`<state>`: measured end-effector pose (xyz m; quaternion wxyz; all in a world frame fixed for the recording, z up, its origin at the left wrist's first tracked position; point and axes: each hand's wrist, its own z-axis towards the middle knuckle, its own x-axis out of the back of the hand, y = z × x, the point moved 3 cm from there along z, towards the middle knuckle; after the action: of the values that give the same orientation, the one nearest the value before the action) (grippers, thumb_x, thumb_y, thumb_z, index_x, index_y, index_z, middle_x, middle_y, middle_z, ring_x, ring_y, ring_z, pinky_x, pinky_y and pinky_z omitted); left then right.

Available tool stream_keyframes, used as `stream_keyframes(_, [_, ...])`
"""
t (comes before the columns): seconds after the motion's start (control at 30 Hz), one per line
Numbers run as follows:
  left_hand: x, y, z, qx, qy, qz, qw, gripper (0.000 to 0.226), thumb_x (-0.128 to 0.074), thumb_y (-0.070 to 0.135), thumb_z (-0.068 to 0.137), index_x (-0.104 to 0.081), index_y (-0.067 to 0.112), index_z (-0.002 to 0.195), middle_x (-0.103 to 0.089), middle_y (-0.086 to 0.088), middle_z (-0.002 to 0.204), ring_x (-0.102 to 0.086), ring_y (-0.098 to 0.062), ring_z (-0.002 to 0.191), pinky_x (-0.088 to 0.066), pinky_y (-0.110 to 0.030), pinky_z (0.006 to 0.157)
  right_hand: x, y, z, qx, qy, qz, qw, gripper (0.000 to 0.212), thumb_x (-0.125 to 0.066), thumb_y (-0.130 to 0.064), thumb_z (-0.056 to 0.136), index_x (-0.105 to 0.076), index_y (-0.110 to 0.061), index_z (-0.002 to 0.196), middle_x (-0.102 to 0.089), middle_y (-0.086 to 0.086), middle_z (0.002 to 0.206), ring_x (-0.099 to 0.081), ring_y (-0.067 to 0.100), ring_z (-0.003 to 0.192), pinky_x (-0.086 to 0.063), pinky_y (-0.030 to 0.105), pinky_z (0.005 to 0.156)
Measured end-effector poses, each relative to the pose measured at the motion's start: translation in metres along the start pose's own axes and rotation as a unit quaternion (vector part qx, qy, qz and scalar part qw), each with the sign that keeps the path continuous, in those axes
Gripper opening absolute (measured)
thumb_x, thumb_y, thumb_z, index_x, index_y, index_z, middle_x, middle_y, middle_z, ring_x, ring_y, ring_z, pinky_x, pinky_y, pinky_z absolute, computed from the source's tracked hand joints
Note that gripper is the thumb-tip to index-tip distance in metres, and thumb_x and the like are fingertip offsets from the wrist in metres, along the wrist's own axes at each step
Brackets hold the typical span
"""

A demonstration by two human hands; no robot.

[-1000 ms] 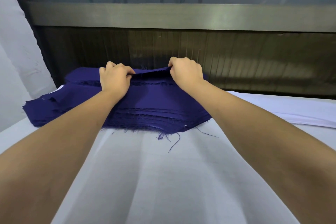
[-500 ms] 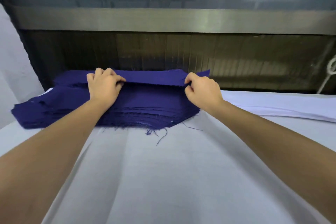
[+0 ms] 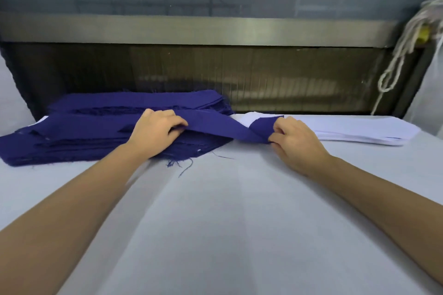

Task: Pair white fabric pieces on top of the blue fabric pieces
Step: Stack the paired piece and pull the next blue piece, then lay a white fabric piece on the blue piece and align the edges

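Viewing from the head camera, the near stack of blue fabric pieces (image 3: 72,143) serves as reference for all positions. One blue fabric piece (image 3: 215,128) is raised off the top of that stack and spans from its right part out past its right edge. The left hand (image 3: 155,130) sits over the stack's right part, fingers curled down and pinching the piece against the thumb. The right hand (image 3: 294,141), just right of the stack, pinches the piece's far end, which folds over above the knuckles. Judged handling: the piece is light, thin and limp; it sags and twists between the two holds and will not keep its shape unsupported. Cut edges are frayed, with loose threads trailing at the stack's front, so edges may snag or drag the piece beneath. Holding near two opposite ends under light tension appears the sound method. Count: two blue stacks, the near one and a second stack (image 3: 134,100) directly behind it; one stack of white fabric pieces (image 3: 359,130) to the right of the near stack, beyond the right hand; one single blue piece in hand. Layers within each stack are too thin to count. No white piece is paired yet. All rest on a white-covered table (image 3: 227,223). A white cord (image 3: 395,64) hangs far right of the stack.
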<state>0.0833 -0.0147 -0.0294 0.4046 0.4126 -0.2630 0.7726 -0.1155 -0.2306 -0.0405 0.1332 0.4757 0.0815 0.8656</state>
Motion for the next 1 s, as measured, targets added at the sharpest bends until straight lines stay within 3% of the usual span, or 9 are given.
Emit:
stream_keyframes(0.13, [0.003, 0.025, -0.006, -0.072, -0.081, -0.001, 0.994, 0.039, -0.051, 0.022, 0.094, -0.051, 0.033, 0.132, -0.058, 0.011, 0.116, -0.053, -0.011, 0.105, -0.042, -0.023, 0.083, 0.008, 0.007, -0.026, 0.08, -0.037, 0.037, 0.995, 0.008, -0.073, 0.003, 0.064, -0.067, 0.0, 0.068, -0.065, 0.015, 0.084, -0.061, 0.034, 0.069, -0.05, 0.038, 0.059])
stream_keyframes(0.3, [0.0, 0.05, -0.014, -0.114, -0.186, -0.007, 0.976, 0.043, -0.048, 0.027, 0.094, -0.045, 0.044, 0.133, -0.051, 0.021, 0.1, -0.045, -0.002, 0.09, -0.037, -0.018, 0.072, 0.005, 0.027, -0.038, 0.035, -0.132, 0.111, 0.984, 0.01, -0.056, -0.01, 0.077, -0.063, -0.003, 0.078, -0.061, 0.002, 0.121, -0.056, 0.026, 0.103, -0.047, 0.033, 0.078])
stream_keyframes(0.4, [-0.004, 0.057, -0.018, -0.129, -0.214, -0.034, 0.968, 0.04, -0.051, 0.031, 0.092, -0.049, 0.044, 0.131, -0.052, 0.02, 0.089, -0.045, 0.0, 0.08, -0.036, -0.019, 0.07, 0.004, 0.035, -0.04, 0.027, -0.19, 0.092, 0.977, 0.015, -0.053, -0.014, 0.079, -0.065, -0.008, 0.085, -0.057, -0.006, 0.127, -0.053, 0.02, 0.108, -0.045, 0.028, 0.08])
stream_keyframes(0.47, [-0.005, 0.06, -0.021, -0.132, -0.231, -0.08, 0.961, 0.036, -0.049, 0.042, 0.093, -0.052, 0.043, 0.129, -0.057, 0.021, 0.093, -0.049, 0.003, 0.083, -0.039, -0.018, 0.075, 0.005, 0.041, -0.041, 0.002, -0.217, 0.098, 0.971, 0.013, -0.05, -0.02, 0.079, -0.06, -0.012, 0.074, -0.058, -0.008, 0.123, -0.055, 0.019, 0.102, -0.044, 0.027, 0.075])
stream_keyframes(0.53, [-0.005, 0.061, -0.023, -0.124, -0.236, -0.144, 0.953, 0.04, -0.041, 0.052, 0.093, -0.055, 0.039, 0.128, -0.06, 0.024, 0.111, -0.05, 0.012, 0.094, -0.037, -0.008, 0.083, 0.006, 0.046, -0.041, -0.03, -0.225, 0.101, 0.969, 0.024, -0.039, -0.034, 0.076, -0.052, -0.016, 0.067, -0.061, -0.008, 0.112, -0.055, 0.02, 0.093, -0.041, 0.027, 0.07])
stream_keyframes(0.63, [-0.007, 0.064, -0.022, -0.113, -0.207, -0.202, 0.951, 0.037, -0.043, 0.044, 0.094, -0.058, 0.034, 0.127, -0.056, 0.026, 0.116, -0.044, 0.028, 0.092, -0.032, 0.004, 0.08, 0.006, 0.051, -0.041, -0.067, -0.166, 0.091, 0.98, 0.044, -0.031, -0.044, 0.09, -0.051, -0.01, 0.069, -0.061, 0.002, 0.079, -0.054, 0.025, 0.074, -0.04, 0.032, 0.063])
stream_keyframes(0.7, [-0.008, 0.068, -0.021, -0.118, -0.196, -0.191, 0.955, 0.033, -0.052, 0.033, 0.095, -0.057, 0.033, 0.128, -0.057, 0.027, 0.105, -0.047, 0.023, 0.084, -0.034, 0.001, 0.074, 0.004, 0.05, -0.041, -0.07, -0.137, 0.088, 0.984, 0.041, -0.034, -0.049, 0.094, -0.046, -0.018, 0.072, -0.053, -0.004, 0.066, -0.048, 0.019, 0.066, -0.032, 0.03, 0.057])
stream_keyframes(0.8, [-0.009, 0.072, -0.023, -0.13, -0.19, -0.166, 0.959, 0.038, -0.058, 0.039, 0.09, -0.056, 0.035, 0.128, -0.051, 0.02, 0.082, -0.048, 0.009, 0.074, -0.036, -0.008, 0.066, -0.003, 0.046, -0.042, -0.063, -0.215, 0.119, 0.967, 0.029, -0.04, -0.056, 0.092, -0.046, -0.027, 0.095, -0.048, -0.013, 0.07, -0.045, 0.009, 0.067, -0.03, 0.028, 0.059])
stream_keyframes(1.0, [-0.011, 0.065, -0.024, -0.127, -0.19, -0.13, 0.965, 0.055, -0.041, 0.064, 0.083, -0.05, 0.039, 0.131, -0.047, 0.017, 0.082, -0.047, 0.003, 0.077, -0.041, -0.023, 0.069, -0.006, 0.061, -0.047, -0.1, -0.268, 0.179, 0.941, 0.032, -0.051, -0.054, 0.089, -0.042, -0.024, 0.093, -0.047, -0.01, 0.072, -0.044, 0.005, 0.065, -0.032, 0.026, 0.058])
